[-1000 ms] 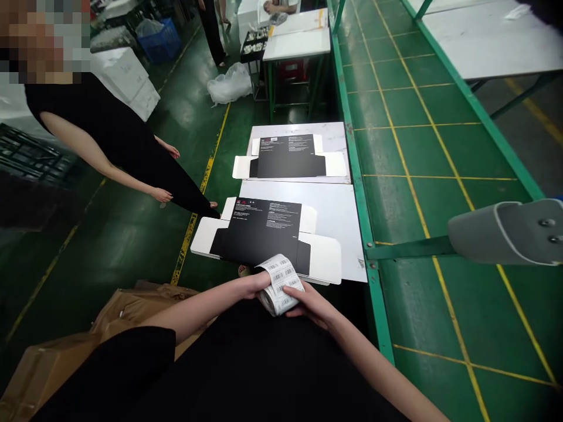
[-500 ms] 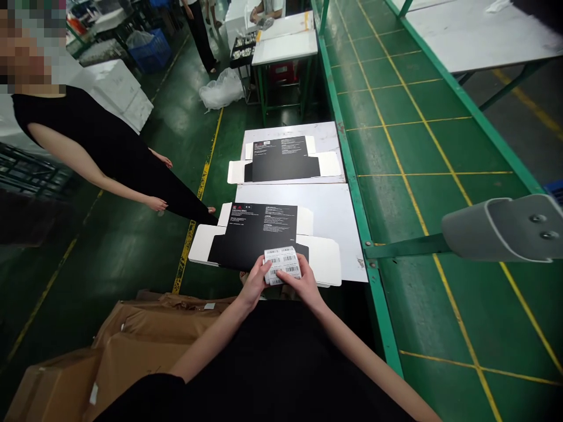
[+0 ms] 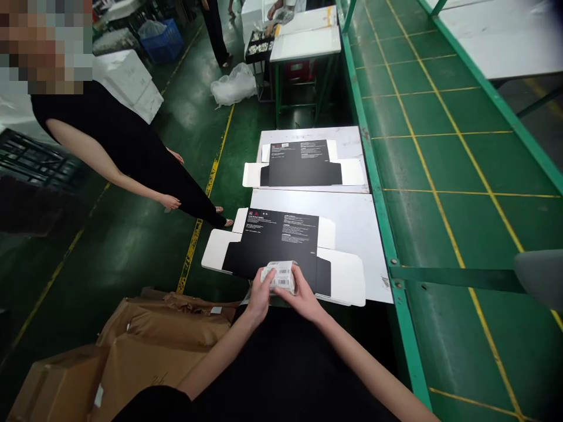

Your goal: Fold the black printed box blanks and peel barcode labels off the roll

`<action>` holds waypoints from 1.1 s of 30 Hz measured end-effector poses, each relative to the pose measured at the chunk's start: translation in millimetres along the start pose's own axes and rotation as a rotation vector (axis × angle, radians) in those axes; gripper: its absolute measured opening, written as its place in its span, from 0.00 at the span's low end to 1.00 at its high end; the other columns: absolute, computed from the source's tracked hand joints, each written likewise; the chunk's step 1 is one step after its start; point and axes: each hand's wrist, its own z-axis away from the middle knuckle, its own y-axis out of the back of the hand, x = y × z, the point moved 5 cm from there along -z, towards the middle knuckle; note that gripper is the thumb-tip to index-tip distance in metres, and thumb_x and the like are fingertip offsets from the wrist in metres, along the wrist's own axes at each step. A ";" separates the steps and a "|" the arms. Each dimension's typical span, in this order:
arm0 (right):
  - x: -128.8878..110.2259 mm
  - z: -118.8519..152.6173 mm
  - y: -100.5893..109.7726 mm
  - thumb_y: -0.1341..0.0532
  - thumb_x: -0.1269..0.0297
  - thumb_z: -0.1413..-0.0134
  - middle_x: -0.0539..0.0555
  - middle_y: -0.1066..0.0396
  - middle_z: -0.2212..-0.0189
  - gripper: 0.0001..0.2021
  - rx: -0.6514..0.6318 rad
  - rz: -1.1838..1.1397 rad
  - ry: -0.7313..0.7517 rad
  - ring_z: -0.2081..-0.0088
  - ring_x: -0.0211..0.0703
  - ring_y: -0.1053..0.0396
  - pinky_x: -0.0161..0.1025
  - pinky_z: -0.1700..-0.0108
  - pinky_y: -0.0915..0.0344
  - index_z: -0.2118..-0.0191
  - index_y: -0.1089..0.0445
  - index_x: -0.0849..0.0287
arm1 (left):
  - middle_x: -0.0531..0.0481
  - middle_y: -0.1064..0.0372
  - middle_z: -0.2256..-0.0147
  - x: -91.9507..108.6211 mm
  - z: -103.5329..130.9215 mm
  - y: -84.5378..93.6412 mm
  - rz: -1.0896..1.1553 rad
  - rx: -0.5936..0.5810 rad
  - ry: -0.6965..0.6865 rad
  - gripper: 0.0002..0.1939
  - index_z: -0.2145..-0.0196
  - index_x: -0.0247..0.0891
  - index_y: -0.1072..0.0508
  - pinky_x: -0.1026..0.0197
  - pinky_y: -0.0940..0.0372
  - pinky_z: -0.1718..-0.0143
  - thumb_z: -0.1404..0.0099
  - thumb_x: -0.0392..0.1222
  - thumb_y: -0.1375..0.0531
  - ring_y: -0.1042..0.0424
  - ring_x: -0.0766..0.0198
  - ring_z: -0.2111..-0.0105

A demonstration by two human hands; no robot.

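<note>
Your left hand (image 3: 260,295) and right hand (image 3: 301,296) both have their grip closed around the roll of barcode labels (image 3: 278,276), which sits low over the near edge of the flattened black box (image 3: 281,245) on the white worktop (image 3: 352,223). With both hands crowding the roll, a label could peel crooked or stick to your fingers. That box overhangs the worktop's left and near edges, so a nudge could slide it off. A second flat black box (image 3: 303,164) lies farther along. As for containers, the brown cartons (image 3: 145,346) at near left look closed, contents hidden. A far dark tray (image 3: 259,46) holds small pale items, too small to tell. A person in black (image 3: 123,146) stands left.
</note>
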 end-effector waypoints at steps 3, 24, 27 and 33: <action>8.5 -25.7 -15.3 0.37 0.41 0.43 0.57 0.29 0.48 0.30 0.113 -0.230 -0.337 0.52 0.52 0.26 0.46 0.58 0.23 0.40 0.39 0.50 | 0.42 0.27 0.55 22.2 -19.6 21.1 -0.089 0.018 -0.114 0.24 0.52 0.39 0.30 0.50 0.31 0.49 0.39 0.56 0.34 0.26 0.51 0.53; -18.9 -99.1 -61.6 0.40 0.45 0.38 0.56 0.25 0.59 0.20 0.649 0.050 -0.085 0.58 0.49 0.28 0.44 0.54 0.30 0.53 0.33 0.57 | 0.46 0.27 0.49 105.6 -111.4 49.4 -0.288 -0.455 -0.118 0.28 0.41 0.43 0.34 0.53 0.35 0.44 0.34 0.53 0.36 0.27 0.53 0.50; -40.2 -92.0 -63.1 0.41 0.46 0.37 0.57 0.26 0.58 0.20 0.571 0.145 -0.071 0.57 0.50 0.28 0.47 0.52 0.30 0.51 0.32 0.57 | 0.46 0.26 0.53 113.5 -94.4 48.2 -0.276 -0.415 -0.137 0.24 0.44 0.42 0.33 0.55 0.31 0.52 0.34 0.53 0.37 0.26 0.54 0.56; -111.9 -42.2 -54.5 0.38 0.57 0.36 0.61 0.36 0.40 0.29 0.610 0.241 0.194 0.42 0.55 0.33 0.53 0.45 0.28 0.33 0.45 0.50 | 0.48 0.25 0.57 152.5 -35.3 44.1 -0.293 -0.377 -0.232 0.17 0.50 0.42 0.31 0.57 0.31 0.55 0.33 0.50 0.37 0.26 0.55 0.59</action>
